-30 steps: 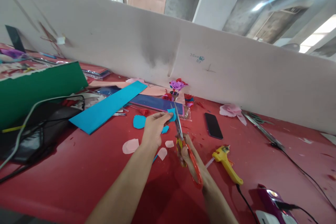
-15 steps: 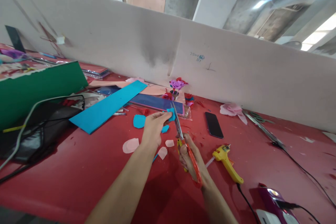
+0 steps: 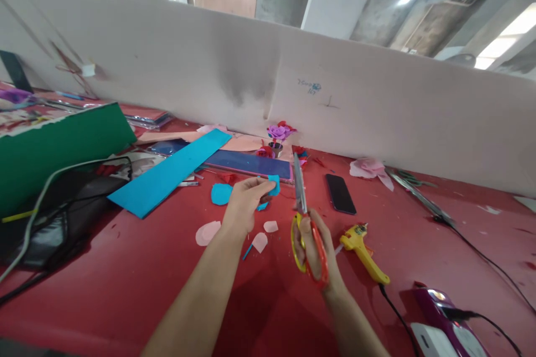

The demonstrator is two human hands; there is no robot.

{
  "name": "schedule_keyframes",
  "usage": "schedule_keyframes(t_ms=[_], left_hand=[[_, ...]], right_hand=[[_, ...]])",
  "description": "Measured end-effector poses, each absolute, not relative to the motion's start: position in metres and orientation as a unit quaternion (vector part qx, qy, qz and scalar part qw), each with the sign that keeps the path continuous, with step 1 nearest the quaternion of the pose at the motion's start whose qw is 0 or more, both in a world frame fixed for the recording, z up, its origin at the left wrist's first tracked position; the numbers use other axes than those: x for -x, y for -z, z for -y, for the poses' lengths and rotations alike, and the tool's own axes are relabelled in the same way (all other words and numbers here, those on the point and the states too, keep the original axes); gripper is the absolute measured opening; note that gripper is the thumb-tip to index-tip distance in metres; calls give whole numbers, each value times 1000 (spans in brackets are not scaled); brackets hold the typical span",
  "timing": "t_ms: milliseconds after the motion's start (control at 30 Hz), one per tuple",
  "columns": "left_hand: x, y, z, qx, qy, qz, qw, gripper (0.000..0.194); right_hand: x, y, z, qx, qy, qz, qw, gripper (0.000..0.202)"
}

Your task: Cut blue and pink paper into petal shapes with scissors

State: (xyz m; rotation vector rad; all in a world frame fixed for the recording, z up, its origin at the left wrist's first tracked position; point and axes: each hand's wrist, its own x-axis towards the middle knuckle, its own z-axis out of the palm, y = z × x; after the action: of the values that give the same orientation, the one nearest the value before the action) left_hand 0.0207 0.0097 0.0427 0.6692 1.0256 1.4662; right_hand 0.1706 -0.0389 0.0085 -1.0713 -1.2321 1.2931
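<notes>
Between the thumb and fingers of my left hand [image 3: 247,202] is a small blue paper piece [image 3: 274,184]. My right hand [image 3: 314,242] is wrapped round the red and yellow handles of the scissors [image 3: 300,184]. The blades point up and away, to the right of the blue piece and apart from it. Beside my left hand lies a rounded blue cutout [image 3: 221,194]. Pink cutouts [image 3: 208,233] and smaller pink petals [image 3: 260,242] lie on the red table [image 3: 268,312] near my wrists.
A long blue strip [image 3: 171,173] and green sheet [image 3: 67,139] lie left. Paper flowers [image 3: 280,133] stand at the back. On the right are a phone [image 3: 340,194], a yellow glue gun [image 3: 363,254] with its cord, and a purple power strip [image 3: 450,321].
My right hand has moved right with the scissors, whose blades are now away from the blue piece. My left hand still holds that piece. The view has shifted slightly.
</notes>
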Motion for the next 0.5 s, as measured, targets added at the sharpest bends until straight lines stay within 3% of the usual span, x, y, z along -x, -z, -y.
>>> schedule_keyframes(t_ms=[233,500], left_hand=[[-28,-45,1,-540,-358,-453,612,6],[-29,-35,-4,-562,-379,-478,558,12]], right_hand=[[-191,-19,24,449,-519,521,507,38],[-192,-11,19,415,-542,525,508,40]])
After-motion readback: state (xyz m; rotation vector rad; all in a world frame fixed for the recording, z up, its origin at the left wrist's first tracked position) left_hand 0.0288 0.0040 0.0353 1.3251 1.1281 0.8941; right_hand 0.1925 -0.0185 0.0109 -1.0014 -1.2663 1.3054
